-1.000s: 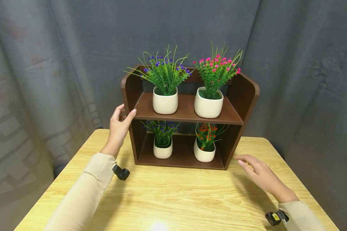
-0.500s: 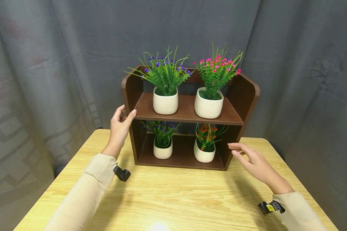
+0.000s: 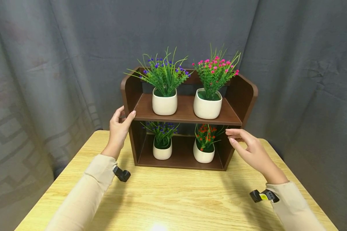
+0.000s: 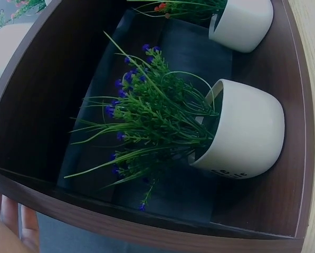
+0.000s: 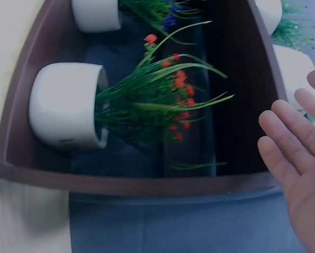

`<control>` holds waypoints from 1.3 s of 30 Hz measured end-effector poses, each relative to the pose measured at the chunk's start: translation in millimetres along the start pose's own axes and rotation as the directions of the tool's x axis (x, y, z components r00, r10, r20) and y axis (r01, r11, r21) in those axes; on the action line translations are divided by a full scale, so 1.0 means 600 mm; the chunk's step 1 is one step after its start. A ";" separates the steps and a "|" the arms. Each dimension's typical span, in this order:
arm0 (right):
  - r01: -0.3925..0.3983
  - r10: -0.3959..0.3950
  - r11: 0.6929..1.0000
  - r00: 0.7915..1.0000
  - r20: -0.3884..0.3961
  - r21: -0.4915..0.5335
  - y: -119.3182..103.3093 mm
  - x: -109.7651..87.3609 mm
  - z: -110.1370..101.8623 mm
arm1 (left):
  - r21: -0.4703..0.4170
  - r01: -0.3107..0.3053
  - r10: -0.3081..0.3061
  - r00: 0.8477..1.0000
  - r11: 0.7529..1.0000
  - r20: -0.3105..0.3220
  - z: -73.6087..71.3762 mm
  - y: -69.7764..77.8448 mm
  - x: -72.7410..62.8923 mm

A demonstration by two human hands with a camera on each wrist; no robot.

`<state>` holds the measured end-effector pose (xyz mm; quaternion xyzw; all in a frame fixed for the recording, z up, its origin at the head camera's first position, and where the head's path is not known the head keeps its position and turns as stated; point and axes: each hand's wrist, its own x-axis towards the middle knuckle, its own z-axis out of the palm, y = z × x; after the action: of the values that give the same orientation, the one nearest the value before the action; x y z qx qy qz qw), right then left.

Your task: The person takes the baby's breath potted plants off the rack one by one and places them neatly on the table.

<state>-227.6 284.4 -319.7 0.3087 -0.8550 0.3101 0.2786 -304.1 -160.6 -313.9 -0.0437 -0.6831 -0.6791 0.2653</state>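
Observation:
A dark brown two-tier wooden shelf [image 3: 188,122] stands on the table. Its upper tier bears a white pot of purple flowers [image 3: 164,104] on the left and one of pink flowers [image 3: 207,107] on the right. Below sit another potted purple plant [image 4: 247,129] and a potted red-flowered plant [image 5: 67,105]. My left hand [image 3: 119,130] grips the shelf's left side panel at upper-tier height, thumb on the front edge and fingers along the outside. Beside the right panel, just under the upper tier, my right hand [image 3: 251,150] is raised with fingers extended, holding nothing.
The light wood-grain table [image 3: 173,195] extends in front of the shelf and to both sides. Grey curtains [image 3: 104,38] hang close behind and at the sides. Each wrist wears a small black camera [image 3: 122,174].
My right hand has risen from low beside the shelf's bottom right corner to near the upper tier, shifting slightly left. My left hand stays on the left panel; the shelf and plants stay put.

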 end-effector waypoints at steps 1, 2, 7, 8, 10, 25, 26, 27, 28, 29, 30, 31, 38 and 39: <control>0.003 -0.003 1.000 1.000 -0.008 0.008 -0.002 0.004 0.000 | -0.001 0.002 -0.002 1.000 1.000 -0.001 0.000 -0.001 0.000; 0.008 -0.007 1.000 1.000 -0.015 0.013 -0.004 0.007 0.000 | -0.003 0.003 -0.003 1.000 1.000 -0.001 0.000 -0.002 0.000; 0.025 -0.023 0.998 0.999 -0.040 0.054 -0.013 0.023 0.002 | -0.011 -0.015 0.014 1.000 1.000 -0.007 0.000 -0.004 0.001; 0.026 -0.023 0.998 0.999 -0.047 0.061 -0.016 0.027 0.002 | -0.015 -0.021 0.021 1.000 1.000 -0.009 0.001 -0.004 0.000; 0.019 -0.014 0.997 0.998 -0.062 0.074 -0.020 0.034 0.003 | -0.018 -0.029 0.028 0.999 0.999 -0.015 0.001 -0.004 -0.001; -0.119 0.134 0.984 0.984 -0.117 0.132 -0.041 0.091 0.003 | -0.035 -0.006 0.006 1.000 0.999 -0.002 -0.001 -0.005 0.002; -0.140 0.156 0.979 0.982 -0.109 0.147 -0.041 0.095 0.002 | -0.036 -0.007 0.007 1.000 0.999 -0.004 -0.001 -0.005 0.002; -0.161 0.179 0.973 0.979 -0.102 0.164 -0.042 0.100 0.002 | -0.035 -0.006 0.006 1.000 0.999 -0.004 0.000 -0.005 0.002; -0.179 0.198 0.967 0.976 -0.093 0.182 -0.042 0.104 0.002 | -0.033 -0.005 0.005 1.000 0.999 -0.005 0.000 -0.004 0.002; -0.197 0.218 0.959 0.972 -0.084 0.203 -0.042 0.108 0.001 | -0.034 -0.006 0.006 1.000 0.999 -0.007 0.000 -0.004 0.002; -0.213 0.235 0.951 0.969 -0.072 0.225 -0.042 0.113 0.001 | -0.033 -0.008 0.008 1.000 0.999 -0.008 0.001 -0.004 0.001; -0.232 0.253 0.940 0.966 -0.058 0.250 -0.041 0.118 0.001 | -0.033 -0.012 0.011 1.000 0.999 -0.009 0.001 -0.004 0.001; -0.365 0.372 0.838 0.926 0.066 0.405 -0.038 0.155 -0.003 | -0.046 -0.045 0.044 0.999 0.998 -0.020 0.003 -0.004 -0.001; -0.384 0.386 0.828 0.919 0.082 0.408 -0.038 0.160 -0.003 | -0.044 -0.046 0.045 0.999 0.998 -0.021 0.003 -0.004 -0.001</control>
<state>-273.8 237.7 -246.3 0.1817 -0.8130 0.5352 0.1401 -305.0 -158.7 -316.3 -0.0584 -0.6640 -0.6883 0.2862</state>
